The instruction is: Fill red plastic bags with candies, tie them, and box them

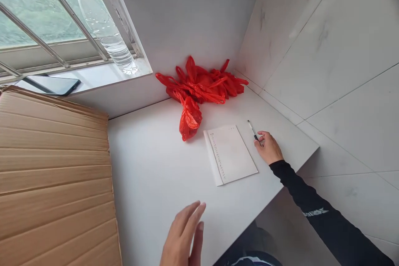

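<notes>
My right hand (269, 149), with a black sleeve over the wrist, pinches the dark end of a pen (252, 128) at the table's right side. The pen's clear barrel points away from me. To the left of it lies a notebook (235, 153), with a column of small marks down its left side. My left hand (184, 235) is held at the near side, fingers stretched out and apart, nothing in them. It is nearest to the notebook's lower left corner and does not touch it.
Crumpled red plastic bags (202, 87) lie against the wall on the white table (149, 166). A large cardboard piece (56, 178) stands along the left edge. On the windowsill are a water bottle (106, 29) and a phone (56, 84). A tiled wall (336, 70) bounds the right.
</notes>
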Demonstrator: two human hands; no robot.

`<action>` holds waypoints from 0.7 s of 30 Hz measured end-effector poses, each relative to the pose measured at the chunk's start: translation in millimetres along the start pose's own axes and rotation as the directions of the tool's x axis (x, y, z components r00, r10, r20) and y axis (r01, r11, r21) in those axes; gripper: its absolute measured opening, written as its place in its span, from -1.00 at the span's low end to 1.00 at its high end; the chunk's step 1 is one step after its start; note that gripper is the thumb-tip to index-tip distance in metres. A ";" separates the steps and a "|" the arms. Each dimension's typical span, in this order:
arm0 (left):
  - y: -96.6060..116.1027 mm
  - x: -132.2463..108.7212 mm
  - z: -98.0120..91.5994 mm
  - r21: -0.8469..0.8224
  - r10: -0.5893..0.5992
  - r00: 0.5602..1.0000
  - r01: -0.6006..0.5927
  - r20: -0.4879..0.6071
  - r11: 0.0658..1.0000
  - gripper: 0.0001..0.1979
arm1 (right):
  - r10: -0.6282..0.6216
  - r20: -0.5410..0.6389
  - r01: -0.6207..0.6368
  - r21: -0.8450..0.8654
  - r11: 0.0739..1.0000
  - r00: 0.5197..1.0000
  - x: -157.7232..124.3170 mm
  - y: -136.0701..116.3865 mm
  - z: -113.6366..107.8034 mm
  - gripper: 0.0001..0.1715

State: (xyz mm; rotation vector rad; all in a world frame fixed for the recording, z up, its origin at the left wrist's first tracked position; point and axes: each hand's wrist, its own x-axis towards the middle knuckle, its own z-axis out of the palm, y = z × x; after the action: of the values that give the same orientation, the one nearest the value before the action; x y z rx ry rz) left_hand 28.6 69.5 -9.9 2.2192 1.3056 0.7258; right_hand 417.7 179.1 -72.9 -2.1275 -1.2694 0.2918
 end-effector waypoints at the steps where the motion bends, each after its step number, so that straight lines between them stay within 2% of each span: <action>1: -0.9 12.4 7.8 0.025 0.030 0.999 -0.031 0.034 0.999 -0.57 | 0.013 0.020 -0.014 0.010 1.000 1.000 1.0 0.3 0.6 -0.57; 5: -5.0 54.6 47.3 0.106 0.113 0.991 -0.120 0.072 0.987 -0.55 | 0.066 0.070 -0.071 0.070 0.995 0.995 0.1 -2.8 0.4 -0.60; 9: -4.9 59.8 75.4 0.184 0.126 0.988 -0.140 0.088 0.973 -0.50 | 0.106 0.133 -0.130 0.189 0.973 0.985 -9.6 -10.9 -0.6 -0.63; 14: -0.8 50.3 83.9 0.215 0.102 0.993 -0.112 0.056 0.970 -0.45 | 0.084 0.257 -0.176 0.358 0.917 0.963 -27.1 -27.1 1.9 -0.56; 19: 5.2 56.7 85.9 0.163 0.087 0.996 -0.086 0.003 0.983 -0.63 | 0.020 0.304 -0.167 0.466 0.869 0.952 -48.7 -52.7 0.5 -0.56; 21: 5.3 67.1 83.3 0.131 0.074 0.997 -0.068 -0.035 0.989 -0.69 | -0.040 0.376 -0.173 0.516 0.839 0.926 -60.9 -66.1 1.1 -0.56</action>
State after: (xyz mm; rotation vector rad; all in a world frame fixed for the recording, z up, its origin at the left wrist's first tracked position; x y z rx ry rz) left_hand 113.3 116.6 -55.6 2.3767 1.3335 0.7339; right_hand 339.2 149.7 -40.4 -1.6621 -1.1319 1.0087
